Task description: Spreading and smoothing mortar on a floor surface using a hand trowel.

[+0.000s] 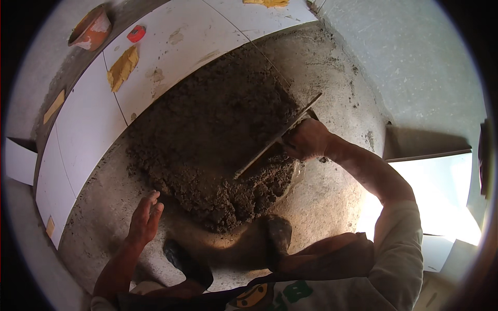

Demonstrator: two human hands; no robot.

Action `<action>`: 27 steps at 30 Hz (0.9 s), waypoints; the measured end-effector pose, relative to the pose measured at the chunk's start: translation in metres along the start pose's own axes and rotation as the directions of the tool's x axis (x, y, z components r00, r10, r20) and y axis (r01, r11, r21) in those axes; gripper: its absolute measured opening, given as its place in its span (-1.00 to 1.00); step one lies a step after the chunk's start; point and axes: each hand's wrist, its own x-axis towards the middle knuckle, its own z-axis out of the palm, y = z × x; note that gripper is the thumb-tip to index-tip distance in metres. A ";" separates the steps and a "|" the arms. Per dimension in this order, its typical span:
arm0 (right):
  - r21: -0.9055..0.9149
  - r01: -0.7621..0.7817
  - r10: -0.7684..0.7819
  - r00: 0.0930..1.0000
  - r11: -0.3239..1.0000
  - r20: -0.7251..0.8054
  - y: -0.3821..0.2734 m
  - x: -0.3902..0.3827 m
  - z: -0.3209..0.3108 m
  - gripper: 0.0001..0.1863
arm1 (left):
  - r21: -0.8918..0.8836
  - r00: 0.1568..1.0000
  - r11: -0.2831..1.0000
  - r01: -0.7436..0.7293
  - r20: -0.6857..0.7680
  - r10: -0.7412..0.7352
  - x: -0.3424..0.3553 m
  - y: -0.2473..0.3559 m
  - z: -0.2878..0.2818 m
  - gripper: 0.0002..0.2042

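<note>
The rough grey floor [340, 189] is covered across its middle by lumpy dark mortar [207, 119]. Its far-left edge is lined with large white tiles [194, 31], and its right side is marked by dark smudges [370, 139].

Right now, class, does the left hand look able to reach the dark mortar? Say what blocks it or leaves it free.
Probably yes: the left hand looks empty and is close to the near-left edge of the dark mortar, with nothing visible between them. The long trowel is in the right hand, farther right.
</note>
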 end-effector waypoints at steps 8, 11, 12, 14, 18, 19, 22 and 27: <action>0.048 -0.182 0.185 0.980 0.982 -0.068 0.005 -0.090 0.049 -0.75 | 0.041 0.998 0.997 -0.063 -0.009 0.064 0.006 -0.003 -0.001 -0.57; 0.358 -0.497 0.592 0.769 0.790 -0.240 -0.023 -0.098 0.036 -0.82 | 0.048 0.997 0.996 -0.070 -0.014 0.071 0.008 -0.002 -0.004 -0.56; 0.355 -0.497 0.591 0.771 0.792 -0.239 -0.035 -0.096 0.029 -0.82 | 0.058 0.999 0.997 -0.048 -0.008 0.049 0.009 -0.002 -0.004 -0.56; 0.471 -0.611 0.684 0.729 0.637 0.020 -0.062 -0.092 0.018 -0.73 | 0.072 0.998 0.996 -0.055 0.001 0.056 0.010 -0.003 -0.003 -0.56; 0.434 -0.477 0.361 0.874 0.764 0.326 -0.115 -0.074 0.007 -0.58 | 0.071 0.994 0.992 -0.106 0.002 0.106 0.015 -0.002 0.001 -0.57; 0.440 -0.479 0.381 0.876 0.759 0.296 -0.121 -0.072 0.003 -0.56 | 0.074 0.994 0.991 -0.108 0.000 0.109 0.016 0.003 0.002 -0.57; 0.428 -0.622 0.583 0.777 0.655 0.237 -0.109 -0.070 0.007 -0.54 | 0.036 0.992 0.991 -0.126 -0.013 0.127 0.021 0.011 0.002 -0.57; 0.163 -0.620 0.610 0.785 0.768 0.109 -0.068 -0.070 0.032 -0.52 | 0.047 0.994 0.993 -0.110 0.001 0.110 0.022 0.011 0.003 -0.56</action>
